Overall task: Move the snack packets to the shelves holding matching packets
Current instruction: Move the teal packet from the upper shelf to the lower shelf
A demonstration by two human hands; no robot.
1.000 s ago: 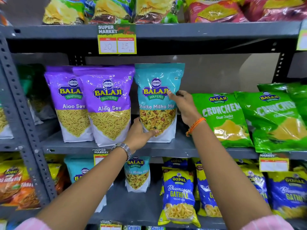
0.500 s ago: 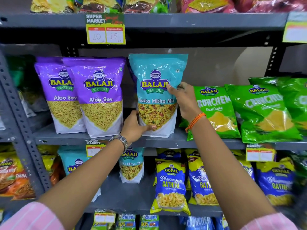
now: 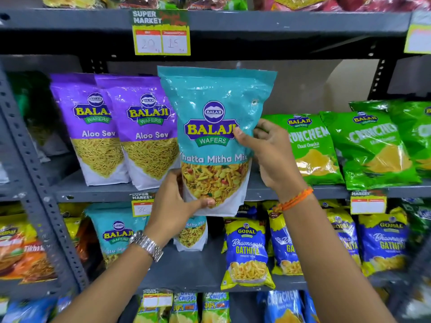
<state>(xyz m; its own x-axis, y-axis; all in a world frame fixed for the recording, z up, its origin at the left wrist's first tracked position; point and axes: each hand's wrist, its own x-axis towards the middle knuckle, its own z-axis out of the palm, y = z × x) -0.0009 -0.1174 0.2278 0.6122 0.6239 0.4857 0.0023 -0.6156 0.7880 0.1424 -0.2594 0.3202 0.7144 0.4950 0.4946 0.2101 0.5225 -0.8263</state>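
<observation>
A teal Khatta Mitha Mix packet [image 3: 214,127] hangs upright in front of the middle shelf [image 3: 93,192], lifted off it. My left hand [image 3: 177,206] grips its lower left corner. My right hand [image 3: 268,155] pinches its right edge at mid-height. Two purple Aloo Sev packets [image 3: 144,136] stand on that shelf just left of it. Matching teal Khatta Mitha Mix packets [image 3: 116,229] stand on the shelf below, partly hidden behind my left hand.
Green Crunchem packets [image 3: 312,148] lean on the middle shelf to the right. Blue Gopal Gathiya packets [image 3: 247,250] fill the lower shelf's right side, orange packets [image 3: 21,252] its far left. A price tag [image 3: 161,33] hangs from the upper shelf edge.
The teal packet has come off the middle shelf toward me and slightly down, held in both hands. Its bottom now hangs below the shelf's front edge.
</observation>
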